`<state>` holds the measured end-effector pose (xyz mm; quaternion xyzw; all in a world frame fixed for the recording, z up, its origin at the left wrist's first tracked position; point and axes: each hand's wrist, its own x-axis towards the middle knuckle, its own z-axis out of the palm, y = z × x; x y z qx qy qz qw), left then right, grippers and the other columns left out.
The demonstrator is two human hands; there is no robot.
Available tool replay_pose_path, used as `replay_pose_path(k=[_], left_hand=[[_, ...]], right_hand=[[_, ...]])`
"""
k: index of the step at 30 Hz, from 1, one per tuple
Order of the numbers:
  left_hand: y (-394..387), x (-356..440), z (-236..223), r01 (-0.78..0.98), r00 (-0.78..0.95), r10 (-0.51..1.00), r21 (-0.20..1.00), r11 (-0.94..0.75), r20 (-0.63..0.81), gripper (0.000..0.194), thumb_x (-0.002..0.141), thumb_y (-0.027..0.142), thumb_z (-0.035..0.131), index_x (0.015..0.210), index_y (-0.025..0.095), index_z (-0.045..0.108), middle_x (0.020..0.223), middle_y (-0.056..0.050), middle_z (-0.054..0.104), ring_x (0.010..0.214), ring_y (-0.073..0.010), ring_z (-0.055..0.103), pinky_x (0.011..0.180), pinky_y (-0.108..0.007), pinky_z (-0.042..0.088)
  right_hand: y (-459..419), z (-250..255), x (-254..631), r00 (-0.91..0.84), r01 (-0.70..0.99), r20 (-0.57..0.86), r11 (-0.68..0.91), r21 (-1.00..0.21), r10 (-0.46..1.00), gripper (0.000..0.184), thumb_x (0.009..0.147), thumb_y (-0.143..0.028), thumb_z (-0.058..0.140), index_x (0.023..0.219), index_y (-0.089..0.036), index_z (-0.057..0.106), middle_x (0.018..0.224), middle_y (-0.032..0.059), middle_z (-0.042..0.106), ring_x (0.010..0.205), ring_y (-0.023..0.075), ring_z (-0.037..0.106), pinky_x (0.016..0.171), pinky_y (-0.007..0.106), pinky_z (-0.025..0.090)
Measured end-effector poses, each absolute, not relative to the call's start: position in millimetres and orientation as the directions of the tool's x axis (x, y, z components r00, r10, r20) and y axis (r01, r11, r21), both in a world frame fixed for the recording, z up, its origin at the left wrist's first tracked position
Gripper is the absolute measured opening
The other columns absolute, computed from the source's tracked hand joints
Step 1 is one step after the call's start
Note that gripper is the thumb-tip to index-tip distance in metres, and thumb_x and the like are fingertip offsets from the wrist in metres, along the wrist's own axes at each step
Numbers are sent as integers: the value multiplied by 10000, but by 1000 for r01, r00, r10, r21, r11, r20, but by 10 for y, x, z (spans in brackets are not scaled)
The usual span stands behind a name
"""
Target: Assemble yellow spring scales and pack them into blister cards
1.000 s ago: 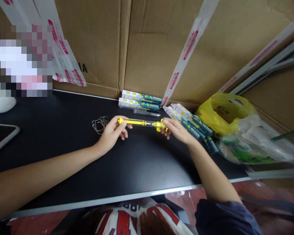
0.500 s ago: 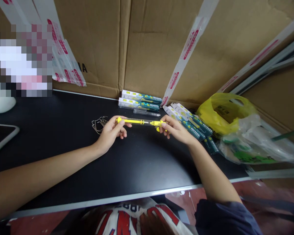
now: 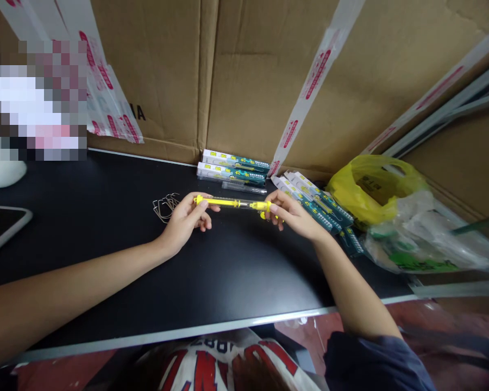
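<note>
Above the black tabletop, a tubular spring scale (image 3: 227, 202) with a clear barrel and bright yellow ends is held level between both hands. My left hand (image 3: 181, 222) pinches its left yellow end, thumb on the near side. At the other end, the fingers of my right hand (image 3: 293, 216) are closed round the yellow tip. Small yellow parts (image 3: 264, 215) show just under the right fingers; whether they belong to the scale I cannot tell. Left of my left hand lies a bunch of thin bent metal hooks (image 3: 165, 208).
Printed boxes (image 3: 233, 172) lie against the cardboard wall, with a clear tube (image 3: 244, 188) before them. More boxes (image 3: 309, 202) are piled at right, beside a yellow bag (image 3: 350, 203) and a clear plastic bag (image 3: 415, 239). A white-edged device (image 3: 2, 231) lies far left.
</note>
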<state>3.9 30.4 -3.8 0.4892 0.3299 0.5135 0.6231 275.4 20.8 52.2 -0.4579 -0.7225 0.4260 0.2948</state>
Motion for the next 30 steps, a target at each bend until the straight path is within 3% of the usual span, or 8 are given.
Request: replay_pose_path(k=[3, 6, 17, 30], left_hand=[[303, 36, -33, -320, 255, 963, 947, -3, 89, 289, 839, 379, 611, 1009, 162, 525, 892, -51, 675, 512, -73, 565, 459, -196, 427], [302, 36, -29, -324, 257, 962, 946, -1, 90, 279, 844, 374, 605, 1005, 162, 523, 894, -52, 674, 511, -71, 565, 459, -195, 428], [302, 39, -39, -309, 268, 959, 951, -3, 90, 271, 863, 364, 578, 1035, 162, 519, 888, -51, 672, 513, -74, 572, 456, -192, 424], [307, 46, -133, -231, 295, 944, 970, -82, 150, 408, 892, 383, 532, 1241, 199, 426, 860, -4, 594, 513, -69, 555, 444, -196, 445]], right_hand=[[204, 513, 2744, -409, 352, 102, 261, -899, 907, 332, 841, -378, 651, 1062, -219, 461, 862, 8, 564, 650, 100, 546, 417, 164, 464], [195, 505, 2733, -396, 338, 146, 292, -895, 906, 290, 834, -351, 664, 1011, -212, 482, 862, 10, 575, 648, 99, 556, 438, 175, 484], [201, 478, 2755, -362, 344, 175, 306, -888, 915, 302, 813, -368, 689, 999, -209, 512, 861, 20, 625, 667, 112, 596, 456, 184, 503], [184, 503, 2709, -335, 376, 170, 296, -878, 927, 303, 798, -369, 700, 977, -207, 517, 865, 23, 626, 657, 114, 593, 452, 191, 498]])
